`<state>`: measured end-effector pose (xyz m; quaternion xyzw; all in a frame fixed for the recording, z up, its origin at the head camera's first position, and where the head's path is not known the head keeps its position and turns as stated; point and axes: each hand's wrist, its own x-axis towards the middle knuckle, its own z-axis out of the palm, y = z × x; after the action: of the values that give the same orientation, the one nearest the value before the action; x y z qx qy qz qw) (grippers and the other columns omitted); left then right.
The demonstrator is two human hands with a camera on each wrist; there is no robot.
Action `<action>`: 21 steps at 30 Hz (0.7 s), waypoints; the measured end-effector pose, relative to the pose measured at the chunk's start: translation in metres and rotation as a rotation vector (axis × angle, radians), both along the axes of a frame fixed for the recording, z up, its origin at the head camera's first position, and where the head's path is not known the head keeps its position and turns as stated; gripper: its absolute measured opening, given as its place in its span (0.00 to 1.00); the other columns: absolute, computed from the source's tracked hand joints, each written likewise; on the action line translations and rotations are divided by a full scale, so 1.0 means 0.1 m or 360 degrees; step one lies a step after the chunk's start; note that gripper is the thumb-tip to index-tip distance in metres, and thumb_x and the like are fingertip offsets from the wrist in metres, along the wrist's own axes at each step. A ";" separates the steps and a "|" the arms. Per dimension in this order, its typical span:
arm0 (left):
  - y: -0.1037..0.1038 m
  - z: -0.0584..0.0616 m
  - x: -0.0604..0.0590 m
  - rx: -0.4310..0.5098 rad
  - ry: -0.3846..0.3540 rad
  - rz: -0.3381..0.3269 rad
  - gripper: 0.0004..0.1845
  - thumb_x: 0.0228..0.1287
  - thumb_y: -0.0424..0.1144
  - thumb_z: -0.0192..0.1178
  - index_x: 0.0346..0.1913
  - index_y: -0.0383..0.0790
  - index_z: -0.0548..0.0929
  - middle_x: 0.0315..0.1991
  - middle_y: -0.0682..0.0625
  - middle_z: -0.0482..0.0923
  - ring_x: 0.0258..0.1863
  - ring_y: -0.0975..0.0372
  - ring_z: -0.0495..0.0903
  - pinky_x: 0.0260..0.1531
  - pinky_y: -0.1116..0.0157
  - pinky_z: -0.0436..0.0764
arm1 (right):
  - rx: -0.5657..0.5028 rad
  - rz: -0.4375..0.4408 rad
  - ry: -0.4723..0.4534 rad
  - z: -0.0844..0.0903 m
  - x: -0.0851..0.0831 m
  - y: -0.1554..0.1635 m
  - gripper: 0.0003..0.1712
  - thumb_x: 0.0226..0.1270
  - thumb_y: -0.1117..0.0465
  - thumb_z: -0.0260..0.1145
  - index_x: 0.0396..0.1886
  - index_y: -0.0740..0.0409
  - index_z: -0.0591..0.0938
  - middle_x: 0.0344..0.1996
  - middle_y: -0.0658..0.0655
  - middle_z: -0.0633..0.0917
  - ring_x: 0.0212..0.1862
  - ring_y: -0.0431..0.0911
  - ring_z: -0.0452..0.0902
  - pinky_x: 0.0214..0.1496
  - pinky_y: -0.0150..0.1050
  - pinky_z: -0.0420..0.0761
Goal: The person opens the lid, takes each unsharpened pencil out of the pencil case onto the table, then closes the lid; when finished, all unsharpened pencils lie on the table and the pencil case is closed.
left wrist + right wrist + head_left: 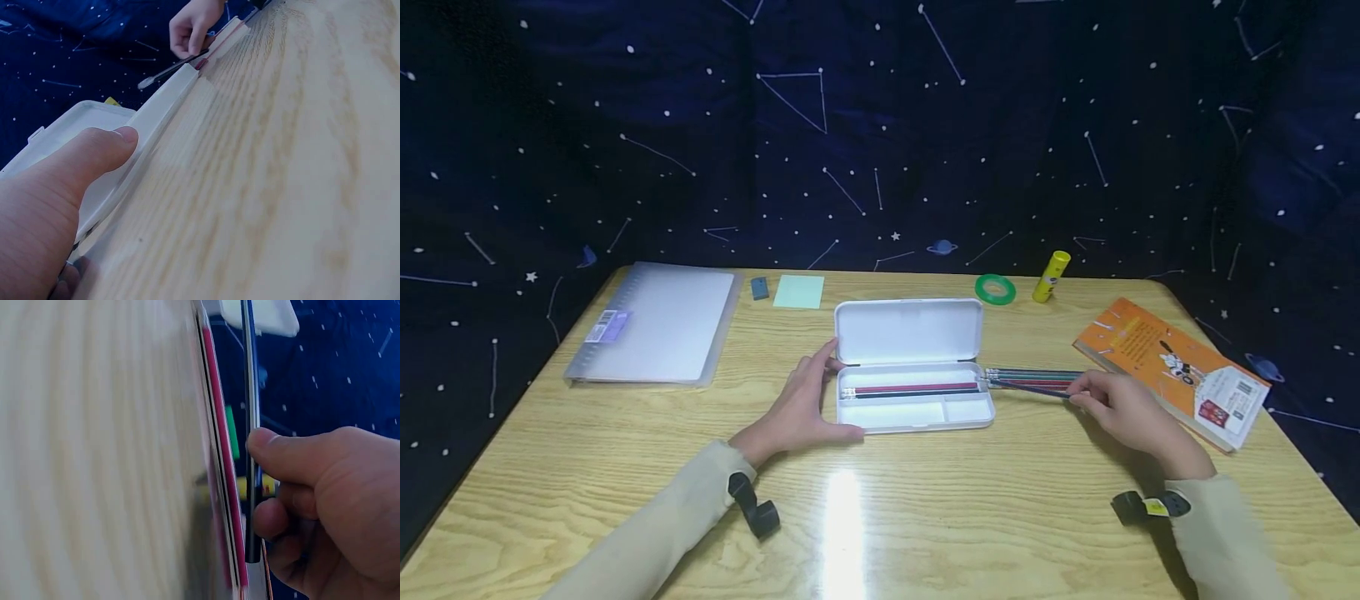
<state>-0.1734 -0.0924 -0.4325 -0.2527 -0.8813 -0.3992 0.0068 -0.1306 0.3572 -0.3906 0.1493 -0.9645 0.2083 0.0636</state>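
A: What is seen, from the largest thing down?

B: A wooden table point(925, 517) is seen, and on it one translucent folder point(651, 323) at the far left and one orange book point(1176, 371) at the right. In the middle one white pencil case point(913, 367) is laid open, its lid stood up at the back. Its long axis is set left to right across the table.

A: How is the case held?

B: It is steadied at its left end by the left hand point(801, 408) — the thumb is pressed on the front wall and the fingers are laid against the back edge, so the end is grasped loosely.

A: And the pencils?

B: Two pencils point(913, 390) are counted inside the case, one red and one dark, laid along its length with the eraser ends at the left. Just right of the case a small bunch of loose pencils point(1030, 377) is laid on the table; perhaps three or four, the count cannot be told surely. One dark pencil point(1030, 388) is pinched at its right end between thumb and fingers of the right hand point(1123, 412) — its long axis is left to right, and its far end is pointed at the case's right end.

A: What smaller things are there?

B: At the far edge are one green sticky-note pad point(799, 292), one green tape roll point(996, 289), one yellow glue stick point(1051, 276) and one small dark eraser point(760, 288).
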 end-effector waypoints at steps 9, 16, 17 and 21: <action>0.01 0.01 0.01 -0.0005 -0.0028 0.0011 0.72 0.29 0.60 0.79 0.77 0.44 0.45 0.59 0.53 0.70 0.57 0.59 0.66 0.60 0.55 0.67 | 0.0025 0.0022 0.0044 -0.05 0.06 0.23 0.03 0.60 0.67 0.69 0.32 0.57 0.82 0.14 0.43 0.65 0.18 0.31 0.55 0.20 0.30 0.59; 0.00 0.03 0.01 0.0002 0.0006 0.0000 0.72 0.29 0.60 0.79 0.77 0.44 0.45 0.59 0.52 0.69 0.56 0.59 0.66 0.59 0.55 0.68 | 0.0078 -0.0020 0.0030 -0.04 -0.03 0.19 0.07 0.57 0.66 0.70 0.30 0.55 0.79 0.15 0.45 0.66 0.18 0.33 0.56 0.20 0.31 0.58; 0.00 0.03 0.01 0.0003 0.0008 -0.0001 0.72 0.29 0.60 0.79 0.77 0.44 0.45 0.59 0.51 0.69 0.56 0.59 0.66 0.58 0.55 0.68 | 0.0070 -0.0029 0.0028 -0.04 -0.05 0.19 0.08 0.57 0.67 0.70 0.31 0.55 0.78 0.15 0.45 0.66 0.18 0.33 0.56 0.21 0.31 0.58; 0.01 0.02 0.01 0.0005 -0.0003 0.0001 0.72 0.30 0.59 0.79 0.77 0.43 0.45 0.59 0.51 0.69 0.56 0.58 0.66 0.58 0.55 0.68 | 0.0033 -0.0051 0.0022 -0.07 -0.12 0.22 0.09 0.56 0.68 0.69 0.31 0.58 0.76 0.16 0.46 0.67 0.19 0.33 0.57 0.21 0.32 0.59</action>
<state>-0.1721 -0.0916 -0.4301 -0.2521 -0.8807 -0.4009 0.0064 -0.1424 0.3790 -0.3973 0.1359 -0.9684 0.1962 0.0719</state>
